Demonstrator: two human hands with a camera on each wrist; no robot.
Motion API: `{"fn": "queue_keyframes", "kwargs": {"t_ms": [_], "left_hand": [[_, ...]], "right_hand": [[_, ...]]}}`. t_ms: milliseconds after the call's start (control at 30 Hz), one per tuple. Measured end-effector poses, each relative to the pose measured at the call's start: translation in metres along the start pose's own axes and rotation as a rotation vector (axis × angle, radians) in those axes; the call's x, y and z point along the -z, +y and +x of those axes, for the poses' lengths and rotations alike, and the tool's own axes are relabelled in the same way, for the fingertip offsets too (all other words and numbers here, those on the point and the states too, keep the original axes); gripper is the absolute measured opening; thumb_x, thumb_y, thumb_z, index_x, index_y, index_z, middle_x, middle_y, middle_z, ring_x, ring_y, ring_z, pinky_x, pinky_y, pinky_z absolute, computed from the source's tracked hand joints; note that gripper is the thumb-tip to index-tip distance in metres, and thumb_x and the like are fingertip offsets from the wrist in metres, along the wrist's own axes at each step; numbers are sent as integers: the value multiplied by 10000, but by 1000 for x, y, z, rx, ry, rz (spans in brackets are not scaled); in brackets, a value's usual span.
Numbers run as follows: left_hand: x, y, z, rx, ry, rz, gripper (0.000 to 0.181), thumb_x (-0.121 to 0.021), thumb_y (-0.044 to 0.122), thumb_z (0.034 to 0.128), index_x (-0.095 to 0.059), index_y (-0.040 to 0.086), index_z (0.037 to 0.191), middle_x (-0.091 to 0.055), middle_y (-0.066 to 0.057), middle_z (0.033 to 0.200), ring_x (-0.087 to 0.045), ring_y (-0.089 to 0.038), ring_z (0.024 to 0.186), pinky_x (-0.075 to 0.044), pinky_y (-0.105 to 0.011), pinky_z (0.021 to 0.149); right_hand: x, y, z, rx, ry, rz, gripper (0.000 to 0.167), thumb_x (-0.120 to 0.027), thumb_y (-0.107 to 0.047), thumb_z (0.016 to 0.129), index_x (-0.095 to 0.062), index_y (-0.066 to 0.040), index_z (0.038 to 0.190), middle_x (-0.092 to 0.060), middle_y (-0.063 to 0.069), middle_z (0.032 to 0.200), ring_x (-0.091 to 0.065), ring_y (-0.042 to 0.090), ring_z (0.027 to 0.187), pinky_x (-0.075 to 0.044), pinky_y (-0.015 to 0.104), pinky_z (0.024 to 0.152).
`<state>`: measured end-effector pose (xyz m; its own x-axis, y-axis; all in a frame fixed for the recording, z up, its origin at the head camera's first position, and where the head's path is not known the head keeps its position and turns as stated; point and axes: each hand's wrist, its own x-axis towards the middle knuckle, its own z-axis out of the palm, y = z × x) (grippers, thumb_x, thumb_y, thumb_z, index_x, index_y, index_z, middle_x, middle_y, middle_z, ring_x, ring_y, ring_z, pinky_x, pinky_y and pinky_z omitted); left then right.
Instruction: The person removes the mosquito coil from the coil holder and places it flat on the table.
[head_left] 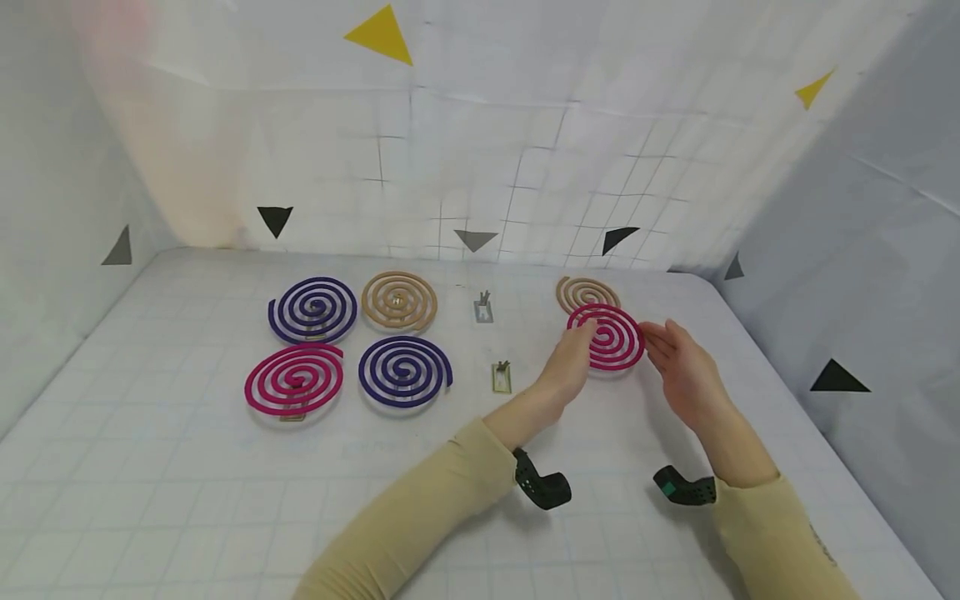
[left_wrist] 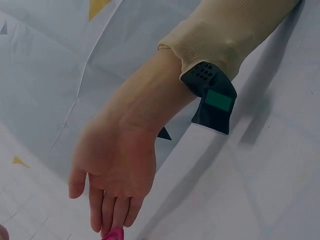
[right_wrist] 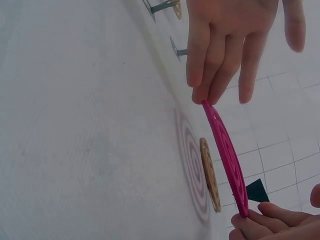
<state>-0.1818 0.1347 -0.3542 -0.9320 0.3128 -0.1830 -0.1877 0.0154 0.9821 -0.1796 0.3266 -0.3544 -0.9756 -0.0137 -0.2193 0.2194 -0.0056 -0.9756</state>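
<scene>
A pink mosquito coil (head_left: 615,337) hangs tilted above the table between both hands, its shadow falling on the surface. My left hand (head_left: 567,364) touches its left rim with straight fingertips, seen palm side in the right wrist view (right_wrist: 227,45). At the opposite rim are the straight fingertips of my right hand (head_left: 686,372), thumb held apart; the left wrist view shows this palm (left_wrist: 117,160). Just behind, a tan coil (head_left: 587,292) is partly covered by the pink one. Left of the hands stand a silver metal coil stand (head_left: 483,310) and a gold one (head_left: 502,379).
On the left, a dark blue coil (head_left: 312,308), a tan coil (head_left: 399,300), another pink coil (head_left: 294,379) and a second dark blue coil (head_left: 405,372) sit on small stands. White sheets (head_left: 480,133) with triangle marks enclose the table (head_left: 187,500).
</scene>
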Motion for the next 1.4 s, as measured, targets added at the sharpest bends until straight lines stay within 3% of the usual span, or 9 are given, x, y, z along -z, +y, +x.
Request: {"fn": "queue_keyframes", "kwargs": {"t_ms": [267,600,1000,1400], "left_hand": [[-5,-4,-3,11,-20,1,681,-289,552,1032,-325,133,1567,-280,-21,1643,-205,-202,1528,-161,-441,1251],[-10,-6,-3,20,-25,37,669,-278,547,1034,-348,137,1558,-319,1,1626,-235,-187,1518,-184,-418,1249],[-15,-11,-2,-8,-48,153,632,-293,475,1050,-370,85,1541,-353,-23,1610,-255,-160,1510,-201,-314,1242],[-14,-14,-6,4,-60,139,663,-292,537,1040,-393,95,1525,-407,-4,1576,-309,-175,1488,-253,-362,1229]], "right_hand": [[11,8,3,-12,-20,-10,757,-196,-532,1070,-33,-9,1593,34,133,1679,50,253,1548,58,337,1256],[18,11,4,-37,19,-39,808,-231,-578,1051,-58,-3,1591,11,141,1679,29,262,1551,47,355,1257],[18,18,10,-35,83,-65,728,-220,-496,1078,-125,22,1582,-68,172,1673,-56,279,1552,-1,368,1266],[15,20,9,-22,130,-109,739,-272,-509,1070,-183,25,1573,-155,173,1661,-118,250,1547,-33,358,1270]]}}
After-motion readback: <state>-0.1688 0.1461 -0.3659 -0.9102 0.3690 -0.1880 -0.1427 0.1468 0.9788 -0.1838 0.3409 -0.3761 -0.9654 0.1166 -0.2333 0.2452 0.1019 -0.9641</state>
